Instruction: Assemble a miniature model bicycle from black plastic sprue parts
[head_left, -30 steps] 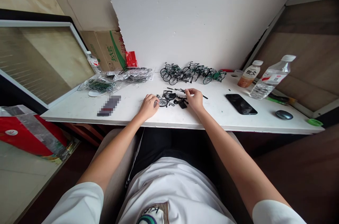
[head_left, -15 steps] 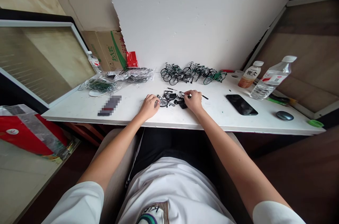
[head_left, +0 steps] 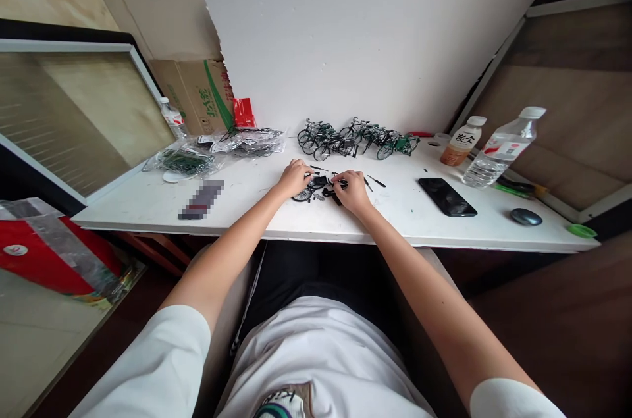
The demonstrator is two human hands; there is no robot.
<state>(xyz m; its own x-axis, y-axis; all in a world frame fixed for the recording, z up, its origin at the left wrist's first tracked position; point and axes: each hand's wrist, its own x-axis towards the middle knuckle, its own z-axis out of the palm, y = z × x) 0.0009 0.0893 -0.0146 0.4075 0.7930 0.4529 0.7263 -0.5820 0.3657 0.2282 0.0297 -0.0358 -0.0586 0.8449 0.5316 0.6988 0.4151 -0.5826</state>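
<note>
On the white table, my left hand (head_left: 295,178) bends over loose model bicycle parts, thumb and fingers drawn together at their upper left edge. Whatever is between those fingertips is too small to make out. A small spoked wheel (head_left: 302,195) lies just below them. My right hand (head_left: 353,189) is at the right side of the parts, its fingers pinched on a small black bicycle part (head_left: 341,183). Between both hands lies a black piece (head_left: 320,181). Thin black sticks (head_left: 376,181) rest right of my right hand.
Small assembled model bicycles (head_left: 336,139) stand in a cluster behind. Plastic bags of parts (head_left: 247,140) lie back left. Rightward are a phone (head_left: 447,197), a mouse (head_left: 526,216), a drink bottle (head_left: 463,141) and a water bottle (head_left: 506,148). A white board (head_left: 375,36) rises behind.
My left hand has moved right and farther from the table's front edge, over the parts. My right hand has shifted slightly left, and more of the thin sticks beside it shows.
</note>
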